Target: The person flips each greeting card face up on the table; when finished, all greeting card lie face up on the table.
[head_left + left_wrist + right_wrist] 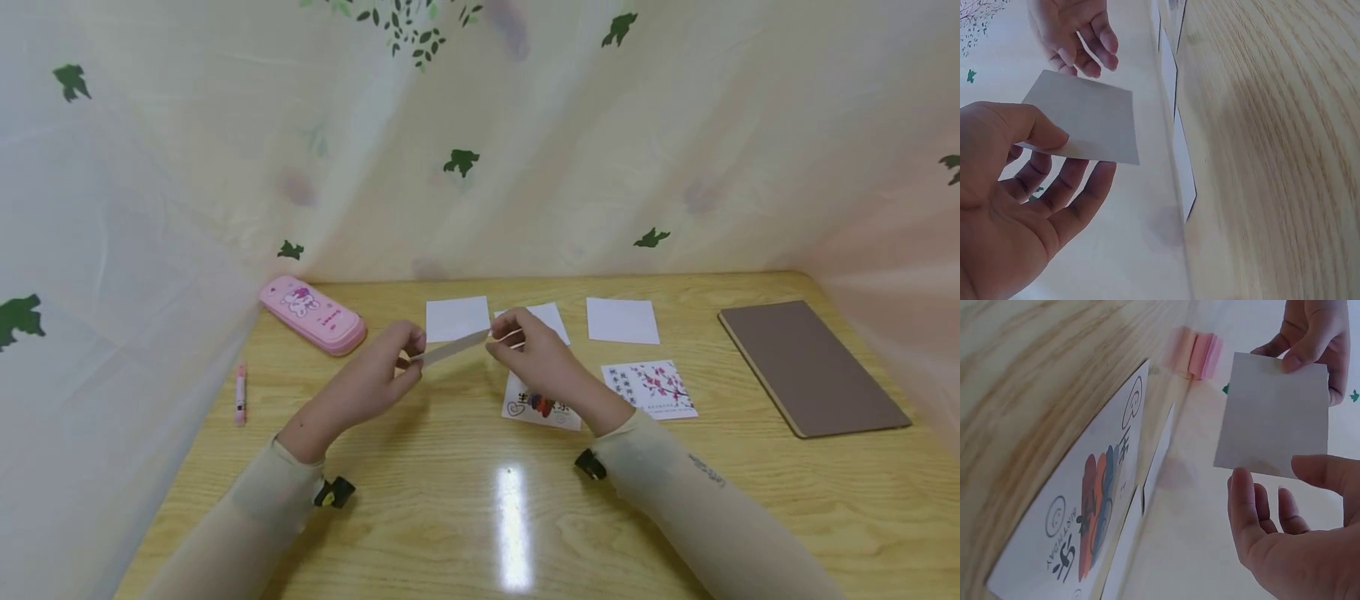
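My left hand (pixel 375 367) pinches a blank white card (pixel 1097 119) by one edge, thumb on one face and fingers behind. The card is held up above the table and looks nearly edge-on in the head view. My right hand (pixel 543 358) is at the card's opposite end. In the right wrist view its thumb overlaps the card's near edge and its loosely bent fingers lie just below; the left wrist view shows these fingers apart from one another. Under the right hand lies a birthday card (pixel 1100 506) with Chinese characters and coloured figures, partly hidden by that hand.
Three white cards lie along the table's back, at left (pixel 456 318), middle (pixel 551 317) and right (pixel 622 321). A blossom-print card (pixel 648 387) is right of my hands. A pink pencil case (pixel 313 315) and pink marker (pixel 240 393) lie left; a brown notebook (pixel 813 367) lies right.
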The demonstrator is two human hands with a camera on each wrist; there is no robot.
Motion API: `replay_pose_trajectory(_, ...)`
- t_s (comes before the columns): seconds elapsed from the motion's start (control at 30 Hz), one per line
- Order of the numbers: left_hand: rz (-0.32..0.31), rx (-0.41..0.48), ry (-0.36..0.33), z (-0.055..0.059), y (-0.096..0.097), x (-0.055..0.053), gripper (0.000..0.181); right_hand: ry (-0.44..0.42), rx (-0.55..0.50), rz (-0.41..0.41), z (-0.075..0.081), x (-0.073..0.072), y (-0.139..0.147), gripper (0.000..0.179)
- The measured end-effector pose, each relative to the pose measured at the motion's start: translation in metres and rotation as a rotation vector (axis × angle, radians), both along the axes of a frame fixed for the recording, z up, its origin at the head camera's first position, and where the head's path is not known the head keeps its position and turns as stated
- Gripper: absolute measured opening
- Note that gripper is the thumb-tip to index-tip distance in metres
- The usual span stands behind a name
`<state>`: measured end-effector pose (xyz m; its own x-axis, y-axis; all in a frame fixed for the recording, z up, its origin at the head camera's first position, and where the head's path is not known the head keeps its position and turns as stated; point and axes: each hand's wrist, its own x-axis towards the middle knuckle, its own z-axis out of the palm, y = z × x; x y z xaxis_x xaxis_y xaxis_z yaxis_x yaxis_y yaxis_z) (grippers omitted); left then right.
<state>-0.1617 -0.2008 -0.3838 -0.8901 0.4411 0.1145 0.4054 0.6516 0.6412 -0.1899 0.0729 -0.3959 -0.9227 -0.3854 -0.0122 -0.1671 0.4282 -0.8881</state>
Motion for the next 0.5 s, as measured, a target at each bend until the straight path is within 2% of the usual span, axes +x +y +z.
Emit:
replay_pose_trajectory(0.13,0.003,-0.027,0.103,0.003,0.001,0.004,0.018,-0.125,-0.072,-0.007,-0.003,-0.003,0.003,0.029)
replay_pose_trajectory(0.33,0.015,-0.123,0.275,0.005,0.006,0.010,0.016,-0.387,-0.299,0.032,-0.004,-0.007,0.004,0.040)
replay_pose_trajectory(0.5,0.004,-0.188,0.389,0.008,0.009,0.016,0.015,-0.561,-0.445,0.047,-0.004,-0.011,0.003,0.036)
